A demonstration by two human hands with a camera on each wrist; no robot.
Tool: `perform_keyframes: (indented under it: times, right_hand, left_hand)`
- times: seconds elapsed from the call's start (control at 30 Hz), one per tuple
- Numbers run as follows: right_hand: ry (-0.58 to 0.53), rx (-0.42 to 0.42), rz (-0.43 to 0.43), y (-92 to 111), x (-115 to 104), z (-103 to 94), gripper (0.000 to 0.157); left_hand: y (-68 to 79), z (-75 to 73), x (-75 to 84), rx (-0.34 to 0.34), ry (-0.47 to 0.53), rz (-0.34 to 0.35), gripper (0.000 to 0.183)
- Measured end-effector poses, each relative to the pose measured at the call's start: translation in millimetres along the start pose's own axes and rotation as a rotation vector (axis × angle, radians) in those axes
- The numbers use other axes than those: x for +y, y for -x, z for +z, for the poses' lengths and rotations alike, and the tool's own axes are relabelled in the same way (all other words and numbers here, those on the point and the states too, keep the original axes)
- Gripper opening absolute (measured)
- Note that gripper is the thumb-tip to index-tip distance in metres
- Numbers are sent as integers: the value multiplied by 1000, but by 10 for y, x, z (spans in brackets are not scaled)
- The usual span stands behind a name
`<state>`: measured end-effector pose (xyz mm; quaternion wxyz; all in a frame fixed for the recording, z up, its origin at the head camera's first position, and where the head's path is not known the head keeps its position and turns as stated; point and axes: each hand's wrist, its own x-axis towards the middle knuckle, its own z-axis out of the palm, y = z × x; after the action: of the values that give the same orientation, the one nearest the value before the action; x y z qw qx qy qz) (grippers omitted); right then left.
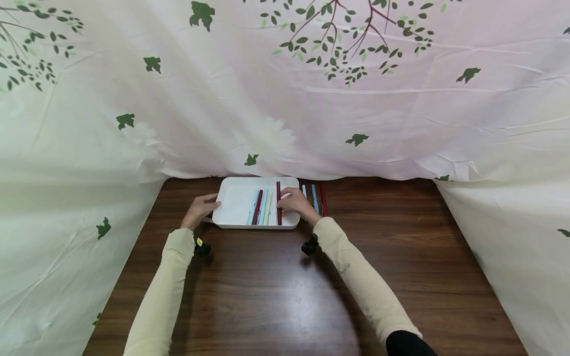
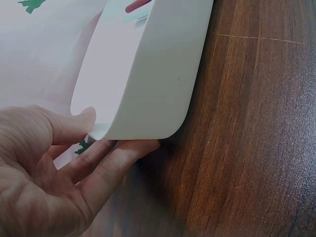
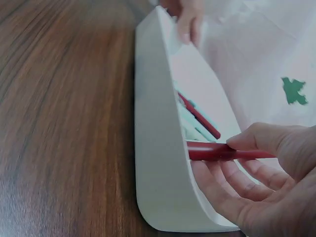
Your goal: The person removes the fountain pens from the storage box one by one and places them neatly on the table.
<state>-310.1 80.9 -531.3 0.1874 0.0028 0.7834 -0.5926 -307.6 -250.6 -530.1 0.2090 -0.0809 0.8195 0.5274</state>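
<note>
While the tray [image 1: 232,198] is resting on the surface [image 1: 267,277]: the left hand [image 1: 201,210] is gripping its nine o'clock end, as seen from the head, thumb on the rim, fingers against the outside.
Right hand [image 1: 294,201]: thumb and fingers are pinching a dark red pen [image 3: 212,151] over the tray's three o'clock side.
Inside pens [image 1: 257,207]: several pale ones and one dark red are lying together at the held pen's nine o'clock.
Outside pens [image 1: 314,198]: three are lying beyond the tray's three o'clock edge.
</note>
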Motion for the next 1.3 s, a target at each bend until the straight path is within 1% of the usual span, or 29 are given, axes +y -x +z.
perform_keyframes:
  times: [0.1,0.23,0.33,0.47,0.63,0.73,0.8,0.97,1.17,1.3]
  right_hand:
    - [-90,-13,20,-20,11,-38,40]
    - [-184,-18,59,-61,32,-87,44]
    - [-228,-21,77,-68,27,-130,46]
    - [-255,-21,72,-37,6,-211,42]
    - [-254,-39,50,3,-29,-287,38]
    - [-224,-59,40,24,-41,-312,41]
    - [-208,-61,37,33,-35,-328,45]
    - [-203,-29,26,33,3,-393,54]
    - [-228,17,-18,51,54,-519,46]
    - [-235,34,-21,80,67,-606,45]
  left_hand:
    - [3,-2,2,5,-7,2,61]
    - [3,3,5,14,-22,3,59]
    - [8,13,13,22,-26,1,59]
    - [23,23,23,24,-20,-5,59]
    - [27,17,24,18,-6,-6,59]
    - [16,15,14,21,-5,-10,59]
    - [10,18,5,23,-8,-12,59]
    - [14,23,-1,23,-4,-12,59]
    - [20,25,-5,22,2,3,59]
    - [14,18,-8,15,3,15,59]
